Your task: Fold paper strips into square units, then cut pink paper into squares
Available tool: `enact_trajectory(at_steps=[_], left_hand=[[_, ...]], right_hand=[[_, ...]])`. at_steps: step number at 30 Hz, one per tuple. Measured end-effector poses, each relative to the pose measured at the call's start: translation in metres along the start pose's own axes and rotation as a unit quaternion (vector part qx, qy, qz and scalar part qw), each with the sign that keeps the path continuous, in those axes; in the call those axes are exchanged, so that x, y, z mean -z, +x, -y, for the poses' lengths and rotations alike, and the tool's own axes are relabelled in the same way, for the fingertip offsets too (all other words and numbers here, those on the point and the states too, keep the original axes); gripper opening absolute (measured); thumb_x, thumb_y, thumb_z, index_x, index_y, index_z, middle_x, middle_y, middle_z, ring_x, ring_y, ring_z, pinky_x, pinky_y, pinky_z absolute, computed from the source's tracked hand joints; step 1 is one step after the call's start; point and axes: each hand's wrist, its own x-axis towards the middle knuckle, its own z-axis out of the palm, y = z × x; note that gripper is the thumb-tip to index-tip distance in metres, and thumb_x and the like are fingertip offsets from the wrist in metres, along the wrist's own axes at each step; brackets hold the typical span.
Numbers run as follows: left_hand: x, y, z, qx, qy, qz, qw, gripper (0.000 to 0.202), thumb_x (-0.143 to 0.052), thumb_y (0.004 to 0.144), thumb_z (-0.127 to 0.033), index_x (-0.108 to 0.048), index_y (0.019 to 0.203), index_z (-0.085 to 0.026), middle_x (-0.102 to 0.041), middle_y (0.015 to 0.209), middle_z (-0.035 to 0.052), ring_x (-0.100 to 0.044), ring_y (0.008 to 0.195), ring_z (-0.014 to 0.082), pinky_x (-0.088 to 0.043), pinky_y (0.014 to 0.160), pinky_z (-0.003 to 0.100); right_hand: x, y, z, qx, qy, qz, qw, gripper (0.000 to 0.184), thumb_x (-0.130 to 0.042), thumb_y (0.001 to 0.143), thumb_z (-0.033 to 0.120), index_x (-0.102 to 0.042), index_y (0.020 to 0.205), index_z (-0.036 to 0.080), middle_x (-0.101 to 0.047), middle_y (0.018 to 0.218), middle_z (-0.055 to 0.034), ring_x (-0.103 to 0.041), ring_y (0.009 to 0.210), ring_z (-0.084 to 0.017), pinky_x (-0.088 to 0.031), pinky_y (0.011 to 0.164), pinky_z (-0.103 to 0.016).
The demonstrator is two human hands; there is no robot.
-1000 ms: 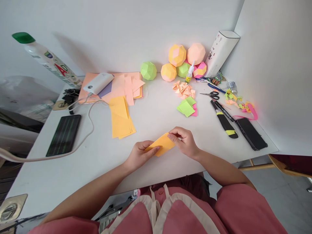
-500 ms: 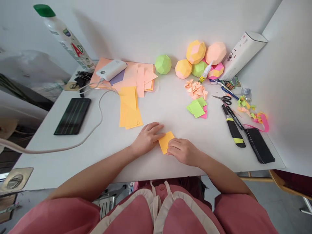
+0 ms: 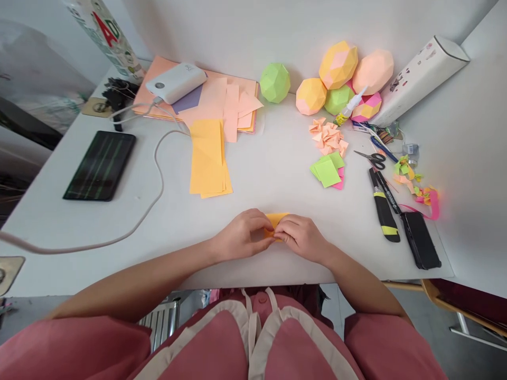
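Between my hands, close to the table's front edge, is a small square of orange-yellow paper [image 3: 276,218], partly covered by fingers. My left hand [image 3: 246,234] pinches its near side from the left, thumb and fingertips meeting at the paper. From the right, my right hand [image 3: 300,236] pinches the same paper, its fingertips against the left ones. Whether a crease runs under the fingers is hidden. Longer orange-yellow paper strips [image 3: 206,158] lie stacked beyond my left hand. Small green paper squares [image 3: 326,171] with a pink one beneath rest beyond my right hand.
Folded paper balls [image 3: 338,65] and a glue bottle [image 3: 350,107] stand at the back, near folded peach pieces [image 3: 328,138]. Scissors [image 3: 373,159], a utility knife [image 3: 384,214] and a black case [image 3: 421,240] lie right. Left are a phone [image 3: 100,165], a power bank [image 3: 176,83] and its cable [image 3: 158,179].
The left hand has shifted from lying flat at the paper's left corner to pinching its near side beside the right hand. The paper has been turned. The head view has tilted down slightly.
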Motion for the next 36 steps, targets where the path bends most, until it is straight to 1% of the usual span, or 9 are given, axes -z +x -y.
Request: enact_trajectory(at_steps=[4, 8, 13, 17, 20, 23, 27, 32, 36], left_hand=[[-0.003, 0.001, 0.003, 0.013, -0.02, 0.017, 1.0, 0.019, -0.05, 0.086, -0.03, -0.062, 0.076, -0.019, -0.063, 0.075, 0.0049, -0.057, 0.075, 0.0168, -0.045, 0.068, 0.028], [-0.004, 0.0, 0.002, 0.038, -0.026, -0.002, 0.999, 0.019, -0.051, 0.085, -0.029, -0.06, 0.073, -0.018, -0.061, 0.071, 0.0033, -0.055, 0.069, 0.0153, -0.043, 0.065, 0.027], [-0.006, -0.002, -0.002, 0.11, -0.025, -0.04, 0.993, 0.016, -0.05, 0.083, -0.031, -0.056, 0.075, -0.019, -0.06, 0.071, 0.001, -0.052, 0.062, 0.013, -0.042, 0.058, 0.025], [-0.01, -0.006, -0.004, 0.095, 0.028, -0.061, 0.993, 0.016, -0.047, 0.083, -0.03, -0.054, 0.074, -0.019, -0.059, 0.067, 0.0006, -0.052, 0.061, 0.0137, -0.042, 0.059, 0.026], [-0.014, -0.008, -0.005, 0.086, 0.05, -0.082, 0.992, 0.014, -0.046, 0.084, -0.027, -0.052, 0.073, -0.02, -0.059, 0.064, -0.0003, -0.053, 0.059, 0.0138, -0.041, 0.059, 0.026], [-0.017, -0.01, -0.008, 0.095, 0.05, -0.094, 0.99, 0.013, -0.047, 0.085, -0.024, -0.052, 0.074, -0.02, -0.06, 0.064, -0.0014, -0.054, 0.059, 0.0132, -0.04, 0.058, 0.025], [-0.02, -0.012, -0.008, 0.116, 0.079, -0.108, 0.984, 0.013, -0.048, 0.087, -0.025, -0.054, 0.077, -0.02, -0.062, 0.063, -0.0021, -0.055, 0.056, 0.0131, -0.039, 0.055, 0.024], [-0.025, -0.013, -0.005, 0.109, 0.129, -0.127, 0.977, 0.014, -0.048, 0.089, -0.027, -0.058, 0.082, -0.02, -0.067, 0.065, -0.0017, -0.059, 0.056, 0.0139, -0.041, 0.056, 0.025], [-0.03, -0.014, -0.001, 0.068, 0.204, -0.15, 0.965, 0.018, -0.046, 0.091, -0.026, -0.056, 0.103, -0.017, -0.068, 0.066, -0.0014, -0.06, 0.055, 0.0152, -0.042, 0.057, 0.027]], right_hand=[[-0.002, 0.0, -0.001, -0.029, 0.032, -0.001, 0.999, 0.024, -0.047, 0.094, 0.029, -0.058, 0.076, 0.019, -0.062, 0.071, -0.0034, -0.055, 0.066, -0.014, -0.045, 0.062, -0.027], [0.002, 0.001, 0.001, -0.049, 0.072, 0.007, 0.996, 0.02, -0.05, 0.092, 0.029, -0.059, 0.077, 0.018, -0.063, 0.073, -0.0035, -0.056, 0.069, -0.014, -0.046, 0.065, -0.027], [0.02, 0.001, -0.001, -0.157, 0.133, 0.059, 0.977, 0.015, -0.058, 0.087, 0.032, -0.061, 0.08, 0.019, -0.064, 0.083, -0.0035, -0.057, 0.072, -0.014, -0.046, 0.065, -0.027], [0.026, -0.001, -0.004, -0.255, 0.192, 0.041, 0.947, 0.016, -0.059, 0.084, 0.032, -0.062, 0.077, 0.018, -0.064, 0.08, -0.0029, -0.058, 0.07, -0.014, -0.048, 0.062, -0.026], [0.023, -0.001, -0.002, -0.29, 0.195, 0.018, 0.937, 0.013, -0.06, 0.083, 0.029, -0.063, 0.076, 0.018, -0.064, 0.075, -0.0017, -0.058, 0.066, -0.013, -0.048, 0.059, -0.025], [0.016, -0.003, 0.003, -0.271, 0.144, -0.025, 0.951, 0.012, -0.058, 0.084, 0.024, -0.061, 0.073, 0.019, -0.063, 0.072, -0.0009, -0.057, 0.065, -0.013, -0.047, 0.059, -0.025], [0.008, -0.007, 0.01, -0.226, 0.056, -0.074, 0.97, 0.012, -0.054, 0.087, 0.02, -0.059, 0.076, 0.02, -0.062, 0.073, -0.0016, -0.057, 0.066, -0.014, -0.046, 0.061, -0.026], [0.001, -0.009, 0.013, -0.199, -0.017, -0.081, 0.977, 0.014, -0.048, 0.089, 0.017, -0.058, 0.079, 0.02, -0.061, 0.074, -0.0024, -0.056, 0.066, -0.014, -0.045, 0.059, -0.025], [-0.003, -0.007, 0.013, -0.173, -0.081, -0.08, 0.978, 0.016, -0.045, 0.09, 0.014, -0.056, 0.079, 0.019, -0.06, 0.073, -0.0027, -0.054, 0.064, -0.013, -0.043, 0.057, -0.025]])
